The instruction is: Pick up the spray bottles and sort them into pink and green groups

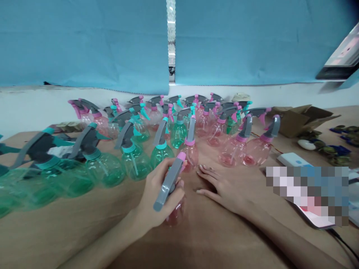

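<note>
The left hand point(158, 188) grips a pink bottle point(175, 215); the right hand point(221, 186) lies loosely spread on the tabletop point(213, 239). Other bottles point(137, 164) already carry sprayers point(126, 134); little seems to remain.

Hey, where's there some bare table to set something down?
Bare table shows at front left, between the green bottles and left forearm, and between that and the right forearm, beside the held pink spray bottle. It's crowded toward the wall, where back bottles pack closely, and around the cabled device at right.
</note>
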Motion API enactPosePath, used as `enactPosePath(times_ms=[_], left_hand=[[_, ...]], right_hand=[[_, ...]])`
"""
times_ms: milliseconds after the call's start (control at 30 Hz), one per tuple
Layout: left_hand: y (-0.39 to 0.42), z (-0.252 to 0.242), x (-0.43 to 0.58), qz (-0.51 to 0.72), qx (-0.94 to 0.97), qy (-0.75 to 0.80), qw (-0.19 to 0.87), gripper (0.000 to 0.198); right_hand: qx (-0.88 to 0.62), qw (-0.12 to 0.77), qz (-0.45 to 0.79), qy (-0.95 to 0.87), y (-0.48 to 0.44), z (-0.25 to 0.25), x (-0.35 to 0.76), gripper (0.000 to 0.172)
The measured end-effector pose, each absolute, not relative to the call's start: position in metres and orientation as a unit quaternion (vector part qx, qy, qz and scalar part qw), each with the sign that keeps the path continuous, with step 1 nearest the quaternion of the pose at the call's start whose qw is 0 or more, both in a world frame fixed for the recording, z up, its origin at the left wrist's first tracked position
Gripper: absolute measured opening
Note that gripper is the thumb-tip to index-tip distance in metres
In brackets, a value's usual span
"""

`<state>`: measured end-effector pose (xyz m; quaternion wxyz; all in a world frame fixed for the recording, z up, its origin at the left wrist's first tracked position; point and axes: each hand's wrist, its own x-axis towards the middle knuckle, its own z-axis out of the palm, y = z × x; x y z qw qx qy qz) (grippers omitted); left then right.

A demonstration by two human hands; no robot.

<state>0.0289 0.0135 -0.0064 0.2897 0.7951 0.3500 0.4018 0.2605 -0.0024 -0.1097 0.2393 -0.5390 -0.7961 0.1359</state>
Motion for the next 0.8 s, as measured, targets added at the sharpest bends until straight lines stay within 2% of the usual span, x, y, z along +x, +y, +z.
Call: enactPosePath(times_ms=[233, 533, 800], left_hand=[[0.016, -0.0036, 0.0281, 0.398, 0.814, 0.316, 0.281, 0.025], [0.0174, -0.0006, 0.0341, 0.393, 0.846, 0.288, 0.217, 0.01], [0.0194, -0.0015, 0.0342, 0.406, 0.829, 0.301, 0.237, 0.01]], right_hand=[[-0.536, 0.239, 0.128, -0.8, -0.0021, -0.1109, 0.2612, 0.061], [-0.536, 0.238, 0.133, -0.799, -0.0034, -0.1095, 0.2611, 0.06], [-0.543, 0.217, 0.144, -0.799, -0.0029, -0.1084, 0.261, 0.065]])
